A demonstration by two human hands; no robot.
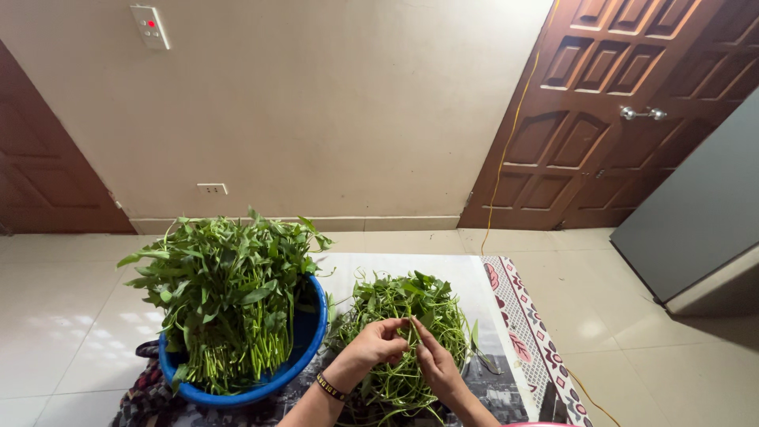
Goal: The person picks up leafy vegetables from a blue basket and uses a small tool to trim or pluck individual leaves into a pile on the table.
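Left hand (379, 341): at 6 o'clock in the view, fingers curled, pinching a thin green stem (410, 332) at its upper end; a dark wristband (330, 387) with yellow marks circles the wrist.

Right hand (435, 362): just beside the left, at its 3 o'clock, fingertips pinched on the same stem, the two hands touching at the fingertips.

Stem: upright between both hands, directly over the loose pile.

Pile of picked greens (407, 316): thin curling stems and leaves, heaped on a printed mat (522, 332) with a patterned border, under and around both hands.

Blue plastic basin (304, 348): at 9 o'clock of the hands, near them, resting on a dark patterned cloth (146, 379).

Bundle of leafy water spinach (225, 296): stands in the basin, cut ends down, leaves spreading over the rim.

Floor: pale tiles (63, 316).

Wooden door (609, 111): at 1 o'clock, with a metal handle (642, 114); a yellow cord (506, 150) runs down beside it.

Wall socket (212, 189): at 11 o'clock, low on the wall.
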